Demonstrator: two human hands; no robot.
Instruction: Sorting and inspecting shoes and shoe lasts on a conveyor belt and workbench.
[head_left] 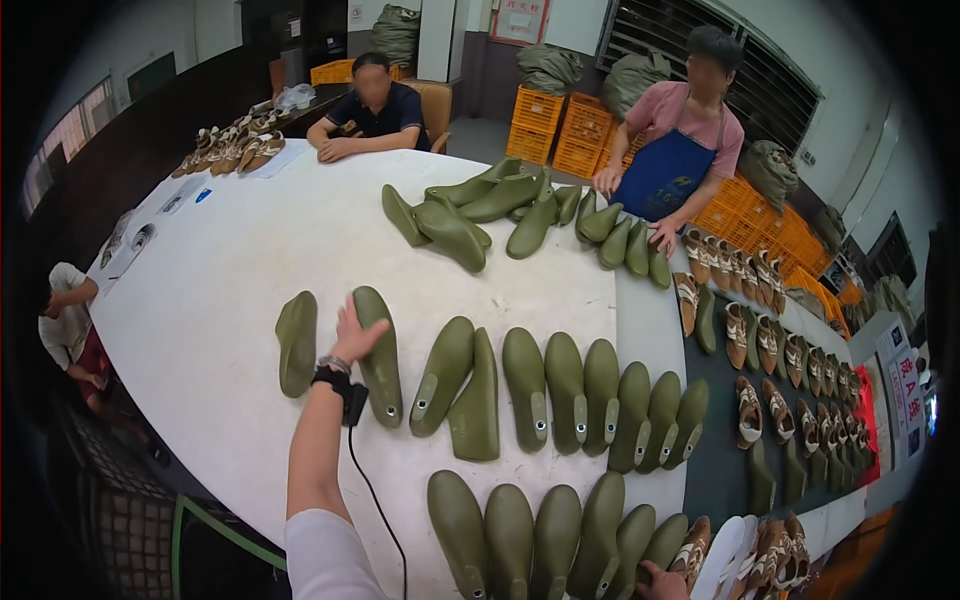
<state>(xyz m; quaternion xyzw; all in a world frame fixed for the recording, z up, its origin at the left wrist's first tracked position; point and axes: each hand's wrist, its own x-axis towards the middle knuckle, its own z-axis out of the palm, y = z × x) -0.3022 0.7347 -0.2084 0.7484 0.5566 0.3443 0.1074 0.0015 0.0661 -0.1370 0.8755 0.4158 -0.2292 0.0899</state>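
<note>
On the white table, my left hand (354,336) lies with spread fingers against the left side of a green shoe last (379,365), its thumb stretched across the last. Left of that hand lies another green last (297,345), turned on its side. At the lower edge my right hand (660,582) shows only in part. It is beside the right end of the near row of lasts (510,540), close to a last (664,541) and a brown-and-white shoe (692,546). What its fingers grip, if anything, is hidden.
A middle row of lasts (565,390) stretches to the right; a loose pile (450,230) lies farther back. A person in a blue apron (660,175) touches lasts; another person (375,115) sits behind the table. Shoes and lasts fill a dark green surface (715,430). A cable (376,490) trails from my left wrist.
</note>
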